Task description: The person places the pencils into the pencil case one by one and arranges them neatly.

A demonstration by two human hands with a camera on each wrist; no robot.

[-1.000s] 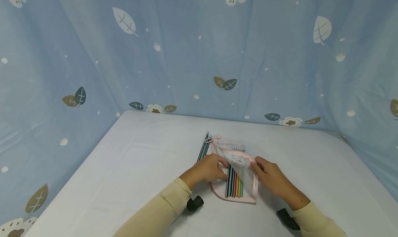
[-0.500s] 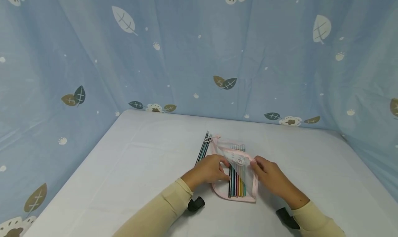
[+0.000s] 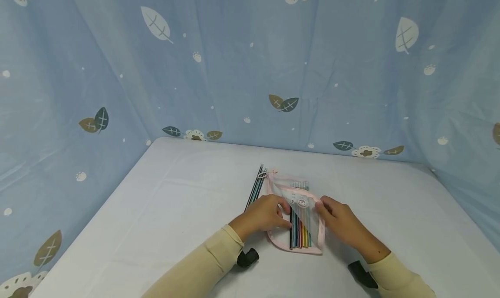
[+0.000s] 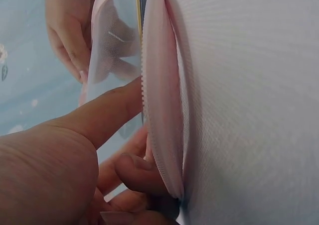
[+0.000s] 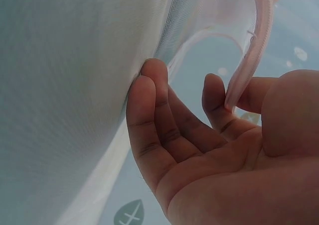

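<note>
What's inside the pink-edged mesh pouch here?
A row of pencils lies in the pouch: dark ones nearest the left hand, then red, yellow and green. The mesh flap veils their far parts; whatever lies behind the left hand is hidden.

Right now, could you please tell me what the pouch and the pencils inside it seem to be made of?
Pouch: see-through, matte mesh, probably nylon or polyester, by its fine weave. Pink edging: likely fabric, as it curves, with pale, plastic-looking zipper teeth. Pencils: perhaps painted wood, judging by their slim, straight, coloured shafts, though too small to settle material or gloss.
</note>
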